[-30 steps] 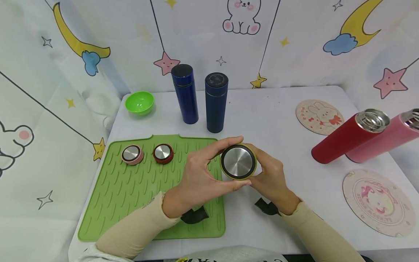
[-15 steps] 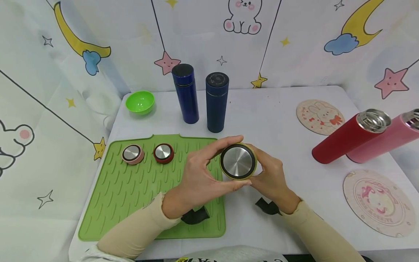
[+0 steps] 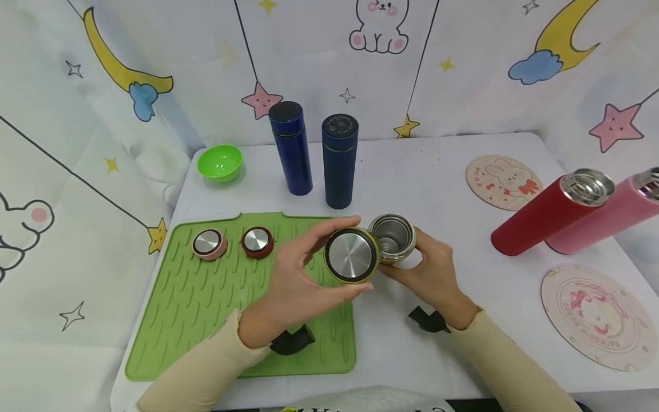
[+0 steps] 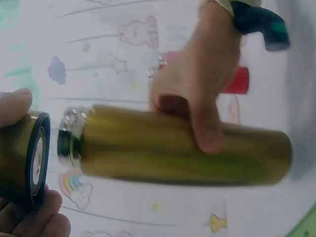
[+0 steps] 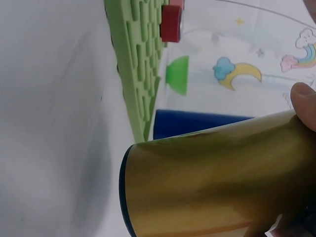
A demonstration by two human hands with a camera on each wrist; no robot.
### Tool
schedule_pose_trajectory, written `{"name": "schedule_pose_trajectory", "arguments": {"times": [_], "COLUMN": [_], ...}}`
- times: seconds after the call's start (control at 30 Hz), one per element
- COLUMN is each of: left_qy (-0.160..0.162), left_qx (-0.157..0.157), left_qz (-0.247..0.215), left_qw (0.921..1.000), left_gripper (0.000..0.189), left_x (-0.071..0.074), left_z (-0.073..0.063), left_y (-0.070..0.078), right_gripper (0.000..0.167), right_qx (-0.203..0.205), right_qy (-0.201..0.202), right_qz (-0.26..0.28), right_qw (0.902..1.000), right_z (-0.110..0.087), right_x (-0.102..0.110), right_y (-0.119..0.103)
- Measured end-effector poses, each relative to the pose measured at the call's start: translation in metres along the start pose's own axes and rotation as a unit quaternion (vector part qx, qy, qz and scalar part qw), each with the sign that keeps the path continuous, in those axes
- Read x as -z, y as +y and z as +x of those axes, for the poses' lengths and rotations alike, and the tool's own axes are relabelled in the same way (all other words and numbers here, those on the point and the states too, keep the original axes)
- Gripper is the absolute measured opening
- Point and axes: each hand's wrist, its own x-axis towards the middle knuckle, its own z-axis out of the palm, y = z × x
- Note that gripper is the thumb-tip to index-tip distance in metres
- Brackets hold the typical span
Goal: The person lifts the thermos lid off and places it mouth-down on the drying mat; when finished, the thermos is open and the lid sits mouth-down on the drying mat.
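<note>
Head view, now: L hand (image 3: 288,276) curled round gold lid (image 3: 352,255), thumb + fingers on opp. sides of its rim; R hand (image 3: 436,276) wrapped round body of gold flask (image 4: 133,148), its bare steel mouth (image 3: 393,236) facing up. Flask just off the rt. edge of green mat (image 3: 206,320), lid overlapping that edge as seen from above; L-wrist view shows a gap betw. lid & mouth, so not touching. Rim hold prob. b/c it gives thumb + fingers a firm purchase for turning or lifting lid; R grip on body, below mouth, prob. to steady flask upright & keep fingers off the steel. Red lid (image 3: 257,242) & pink lid (image 3: 208,244) lie on mat, metal tops up, prob. grouped so they stay in reach. Red flask (image 3: 540,220) & pink flask (image 3: 599,220), both lidless, stand far rt., prob. clear of the working space. Diff. vs. 0.5 s ago: lid then covered the flask mouth from above; now lid + L hand shifted left, mouth exposed, R hand slightly further rt. Mat lids, other flasks: no chg. seen.
</note>
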Motion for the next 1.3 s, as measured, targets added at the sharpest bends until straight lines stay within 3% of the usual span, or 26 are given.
{"name": "schedule_pose_trajectory", "arguments": {"times": [0.17,0.37,0.67,0.93,1.1,1.3], "left_qy": [0.003,-0.003,-0.05,-0.084,-0.095,-0.113], "left_qx": [0.067,0.137,0.221,0.297,0.316,0.312], "left_qz": [0.037,0.082,0.19,0.212,0.211,0.219], "left_qw": [0.9971,0.9871,0.9554,0.9271,0.92,0.9174], "left_gripper": [0.08,0.077,0.077,0.073,0.073,0.075], "left_x": [0.007,0.015,0.03,0.037,0.038,0.036], "left_z": [-0.008,-0.014,-0.015,-0.013,-0.013,-0.016], "left_y": [-0.017,-0.039,-0.076,-0.099,-0.109,-0.119], "right_gripper": [0.069,0.071,0.07,0.063,0.061,0.07], "right_qx": [-0.049,-0.082,-0.155,-0.209,-0.238,-0.306], "right_qy": [0.018,0.038,0.054,0.072,0.086,0.095], "right_qz": [-0.033,-0.044,-0.051,-0.088,-0.088,-0.072], "right_qw": [0.9981,0.9949,0.9852,0.9712,0.9634,0.9445], "right_z": [0.0,0.001,0.008,0.024,0.038,0.051], "right_x": [0.007,0.012,0.024,0.039,0.046,0.053], "right_y": [0.007,0.017,0.033,0.055,0.071,0.09]}}
